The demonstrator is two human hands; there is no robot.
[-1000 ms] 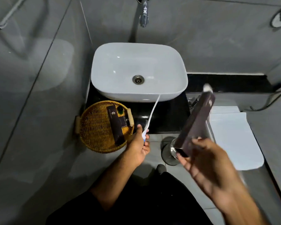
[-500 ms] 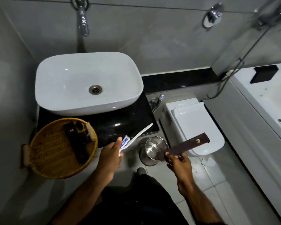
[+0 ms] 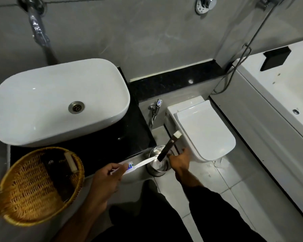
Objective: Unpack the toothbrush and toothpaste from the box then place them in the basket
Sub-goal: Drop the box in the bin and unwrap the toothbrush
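Observation:
My left hand (image 3: 110, 173) pinches a white toothbrush (image 3: 145, 162) together with a small toothpaste tube (image 3: 129, 166) with a blue label, just in front of the black counter. The toothbrush tip reaches over a metal bin (image 3: 156, 172) on the floor. A long dark brown box (image 3: 167, 146) with a white end flap stands slanted with its lower end inside the bin. My right hand (image 3: 179, 160) hovers right beside the box, fingers spread and off it. The round wicker basket (image 3: 28, 191) sits at the lower left, holding dark boxes and a small cream item.
A white sink basin (image 3: 59, 100) rests on the black counter (image 3: 138, 130) behind the basket. A closed white toilet (image 3: 205, 130) stands to the right of the bin, and a white bathtub (image 3: 278, 95) fills the far right. Grey floor tiles lie below.
My head has turned right and down. My right hand lowered the dark box from mid-air into the metal bin and loosened off it. My left hand keeps the toothbrush and toothpaste.

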